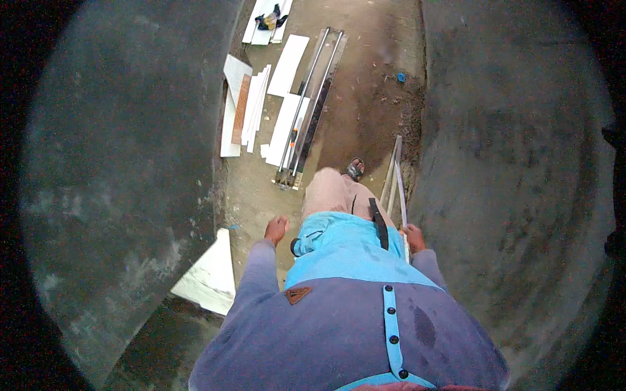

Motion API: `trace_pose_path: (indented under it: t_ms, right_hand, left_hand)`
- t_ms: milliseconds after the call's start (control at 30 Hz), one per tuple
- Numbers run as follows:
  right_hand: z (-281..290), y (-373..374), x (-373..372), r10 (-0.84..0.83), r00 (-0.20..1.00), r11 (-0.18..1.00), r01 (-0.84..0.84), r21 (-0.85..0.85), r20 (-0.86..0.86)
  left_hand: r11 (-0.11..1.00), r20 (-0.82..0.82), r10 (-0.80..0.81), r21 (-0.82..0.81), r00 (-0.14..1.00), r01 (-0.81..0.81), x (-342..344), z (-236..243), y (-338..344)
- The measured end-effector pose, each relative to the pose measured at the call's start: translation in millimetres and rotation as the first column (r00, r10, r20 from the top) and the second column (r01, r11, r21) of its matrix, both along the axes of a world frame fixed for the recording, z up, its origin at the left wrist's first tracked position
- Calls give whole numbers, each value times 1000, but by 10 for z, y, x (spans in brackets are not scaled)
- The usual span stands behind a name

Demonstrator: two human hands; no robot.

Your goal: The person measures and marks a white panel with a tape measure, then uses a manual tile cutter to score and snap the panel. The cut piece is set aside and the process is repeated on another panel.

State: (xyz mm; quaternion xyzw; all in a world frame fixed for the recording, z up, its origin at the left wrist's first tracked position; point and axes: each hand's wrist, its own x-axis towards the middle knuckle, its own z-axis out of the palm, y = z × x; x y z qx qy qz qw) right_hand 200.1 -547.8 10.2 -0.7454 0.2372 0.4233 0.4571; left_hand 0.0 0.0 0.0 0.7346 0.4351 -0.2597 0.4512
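Note:
My left hand (276,229) hangs beside my left thigh, fingers curled in, and I see nothing in it. On the other side, my right hand (415,240) is closed around a long, pale, narrow bar (400,186). The bar points forward past my right leg, with a second thin strip (389,186) close beside it. Ahead on the floor lies a manual tile cutter (319,85) with two metal rails and an orange-marked part. A white tile piece (282,133) lies partly under its left rail.
Several white tile strips (258,107) and a brown patterned strip (240,111) lie along the left wall (130,150). Farther off, a dark and yellow bundle (268,19) rests on white tiles. A marbled tile piece (212,277) is at lower left. A grey wall (502,163) runs along the right.

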Motion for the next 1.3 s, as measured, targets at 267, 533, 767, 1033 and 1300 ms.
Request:
trace_pose_path:
  t_ms: [267,533,767,1033,1300]
  right_hand:
    - [171,428,3311,4,1000,996,-6,89,19]
    - [389,1685,5584,401,894,911,-412,16,200]
    - [838,3386,7108,731,547,611,-791,-34,409]
    - [968,5265,8437,780,-29,132,-969,-210,625]
    - [819,6450,9556,666,-411,-384,-904,-187,622]
  left_hand:
    - [873,212,457,-290,864,-391,2235,111,-501]
    - [960,30,-206,-187,978,208,3237,-648,-243]
    - [944,302,330,-76,895,-322,5249,-39,363]
    - [942,447,-223,-130,866,309,7609,85,33]
    - [987,468,147,-17,872,-157,8983,-7,-357]
